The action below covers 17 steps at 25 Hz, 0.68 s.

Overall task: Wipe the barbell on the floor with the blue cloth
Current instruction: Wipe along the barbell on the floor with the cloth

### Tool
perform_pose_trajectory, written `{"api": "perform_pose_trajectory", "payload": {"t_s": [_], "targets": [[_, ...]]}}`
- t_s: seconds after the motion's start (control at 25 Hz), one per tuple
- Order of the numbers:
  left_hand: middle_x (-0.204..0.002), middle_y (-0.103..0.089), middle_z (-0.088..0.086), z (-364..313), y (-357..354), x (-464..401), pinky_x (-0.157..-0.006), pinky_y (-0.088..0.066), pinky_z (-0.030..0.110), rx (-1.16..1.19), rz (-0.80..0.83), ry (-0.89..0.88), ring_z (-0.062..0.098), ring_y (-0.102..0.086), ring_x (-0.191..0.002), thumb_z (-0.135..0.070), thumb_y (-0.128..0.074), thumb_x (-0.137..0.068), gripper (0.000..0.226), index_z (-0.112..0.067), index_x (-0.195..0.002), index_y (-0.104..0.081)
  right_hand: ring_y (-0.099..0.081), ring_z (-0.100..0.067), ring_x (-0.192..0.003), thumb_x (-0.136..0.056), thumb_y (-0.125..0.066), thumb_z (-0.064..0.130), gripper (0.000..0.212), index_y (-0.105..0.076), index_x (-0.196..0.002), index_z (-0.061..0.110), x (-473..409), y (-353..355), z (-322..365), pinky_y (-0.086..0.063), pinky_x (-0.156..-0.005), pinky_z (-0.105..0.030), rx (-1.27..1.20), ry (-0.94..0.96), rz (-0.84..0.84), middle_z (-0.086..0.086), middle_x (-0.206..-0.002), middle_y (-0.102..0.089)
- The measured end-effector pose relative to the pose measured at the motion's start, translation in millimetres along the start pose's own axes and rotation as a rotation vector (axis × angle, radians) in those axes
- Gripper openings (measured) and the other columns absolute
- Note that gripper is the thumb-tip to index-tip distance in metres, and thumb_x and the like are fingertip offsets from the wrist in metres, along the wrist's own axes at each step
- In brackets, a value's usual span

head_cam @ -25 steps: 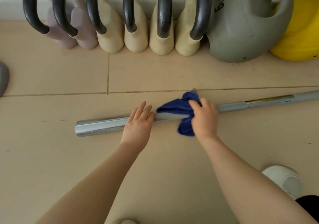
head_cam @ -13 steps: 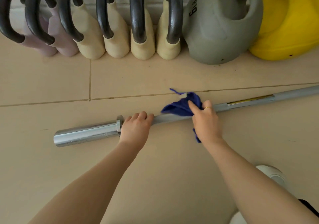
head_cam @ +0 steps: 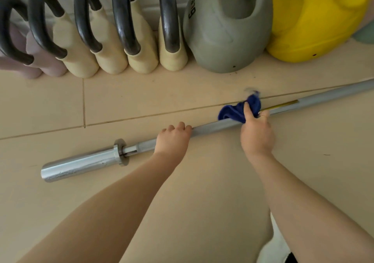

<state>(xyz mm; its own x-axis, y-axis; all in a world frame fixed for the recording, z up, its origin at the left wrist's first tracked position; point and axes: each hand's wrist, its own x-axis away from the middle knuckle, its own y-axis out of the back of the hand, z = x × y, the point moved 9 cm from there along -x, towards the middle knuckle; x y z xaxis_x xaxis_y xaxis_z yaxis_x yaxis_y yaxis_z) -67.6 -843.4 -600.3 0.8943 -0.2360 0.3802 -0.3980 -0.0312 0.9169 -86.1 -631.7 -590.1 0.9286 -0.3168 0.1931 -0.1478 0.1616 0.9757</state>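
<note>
A long silver barbell [head_cam: 212, 128] lies on the beige tiled floor, running from its thick chrome sleeve [head_cam: 81, 164] at lower left up to the right edge. My left hand [head_cam: 172, 140] has its fingers curled over the shaft just right of the collar. My right hand [head_cam: 256, 133] grips the bunched blue cloth [head_cam: 236, 111] and holds it against the shaft further right. Part of the cloth sticks up past my thumb, blurred.
Along the wall stand several cream and pink weights with black loop handles [head_cam: 125, 46], a grey kettlebell [head_cam: 226, 31] and a yellow kettlebell [head_cam: 315, 23]. A white shoe [head_cam: 273, 250] shows at the bottom right. Bare tile lies in front of the bar.
My right hand has slid the cloth to the right along the shaft. My left hand has curled over the bar and shifted right of the collar, and the view has panned right.
</note>
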Motion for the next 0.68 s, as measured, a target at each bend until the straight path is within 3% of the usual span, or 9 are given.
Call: {"api": "perform_pose_trajectory", "payload": {"t_s": [0.08, 0.2, 0.28, 0.36, 0.44, 0.52, 0.6, 0.68], "targets": [[-0.117, -0.051, 0.008, -3.0, 1.3, 2.9, -0.075, -0.043, 0.035, -0.006, -0.020, -0.004, 0.030, -0.054, -0.098, 0.002, -0.046, -0.085, 0.051, -0.013, -0.132, -0.036, -0.060, -0.039, -0.081, -0.091, -0.044, 0.011, 0.058, -0.023, -0.144, 0.022, 12.9, -11.1, 20.2, -0.048, -0.068, -0.041, -0.030, -0.028, 0.038, -0.023, -0.129, -0.038], [-0.120, -0.053, 0.007, 1.6, 2.6, 0.5, -0.073, -0.044, 0.037, 0.039, 0.020, 0.015, 0.030, -0.055, -0.102, 0.003, -0.043, -0.086, 0.051, -0.014, -0.133, -0.035, -0.062, -0.037, -0.084, -0.090, -0.041, 0.007, 0.060, -0.018, -0.145, 0.017, 25.0, -21.9, 60.2, -0.048, -0.067, -0.037, -0.007, 0.161, 0.119, -0.023, -0.131, -0.036], [-0.122, -0.054, 0.007, 11.1, 4.1, -7.5, -0.073, -0.045, 0.038, 0.088, 0.059, 0.050, 0.032, -0.056, -0.105, 0.003, -0.041, -0.086, 0.049, -0.016, -0.131, -0.038, -0.061, -0.039, -0.088, -0.091, -0.041, 0.010, 0.060, -0.018, -0.146, 0.016, 11.2, -14.1, 45.0, -0.048, -0.069, -0.039, -0.019, 0.213, 0.150, -0.023, -0.132, -0.038], [-0.120, -0.055, 0.007, 16.2, 4.3, -13.2, -0.071, -0.044, 0.037, 0.107, 0.098, 0.072, 0.032, -0.056, -0.105, 0.003, -0.040, -0.086, 0.046, -0.018, -0.127, -0.042, -0.060, -0.040, -0.089, -0.092, -0.041, 0.009, 0.061, -0.016, -0.147, 0.018, -8.3, 0.0, 3.3, -0.048, -0.072, -0.042, -0.041, 0.047, 0.098, -0.023, -0.130, -0.040], [-0.120, -0.056, 0.007, 15.7, 6.2, -14.8, -0.072, -0.045, 0.037, 0.101, 0.110, 0.075, 0.032, -0.056, -0.105, 0.003, -0.040, -0.085, 0.047, -0.020, -0.127, -0.043, -0.056, -0.042, -0.097, -0.090, -0.043, 0.005, 0.066, -0.014, -0.146, 0.020, 0.7, -4.1, 11.2, -0.049, -0.081, -0.045, -0.139, -0.017, 0.160, -0.023, -0.131, -0.038], [-0.121, -0.056, 0.006, 16.7, 6.9, -14.7, -0.075, -0.046, 0.038, 0.091, 0.120, 0.080, 0.032, -0.056, -0.106, 0.003, -0.040, -0.085, 0.049, -0.021, -0.128, -0.042, -0.052, -0.044, -0.106, -0.088, -0.046, 0.006, 0.060, -0.021, -0.142, 0.016, 24.6, -23.3, 58.7, -0.047, -0.088, -0.049, -0.302, 0.037, 0.272, -0.024, -0.131, -0.042], [-0.123, -0.055, 0.006, 18.8, 4.7, -16.3, -0.077, -0.047, 0.037, 0.091, 0.153, 0.097, 0.031, -0.056, -0.107, 0.002, -0.042, -0.086, 0.050, -0.022, -0.129, -0.041, -0.054, -0.040, -0.106, -0.090, -0.047, 0.012, 0.045, -0.032, -0.132, 0.012, 26.5, -22.0, 76.4, -0.046, -0.087, -0.046, -0.451, 0.049, 0.237, -0.020, -0.121, -0.053], [-0.123, -0.054, 0.005, 21.9, 3.7, -17.9, -0.079, -0.047, 0.037, 0.110, 0.157, 0.108, 0.030, -0.056, -0.107, 0.001, -0.043, -0.086, 0.050, -0.023, -0.130, -0.042, -0.057, -0.037, -0.103, -0.089, -0.050, 0.017, 0.032, -0.042, -0.120, 0.012, 11.0, -10.8, 59.5, -0.048, -0.082, -0.045, -0.451, 0.082, 0.185, -0.015, -0.113, -0.060]]}}
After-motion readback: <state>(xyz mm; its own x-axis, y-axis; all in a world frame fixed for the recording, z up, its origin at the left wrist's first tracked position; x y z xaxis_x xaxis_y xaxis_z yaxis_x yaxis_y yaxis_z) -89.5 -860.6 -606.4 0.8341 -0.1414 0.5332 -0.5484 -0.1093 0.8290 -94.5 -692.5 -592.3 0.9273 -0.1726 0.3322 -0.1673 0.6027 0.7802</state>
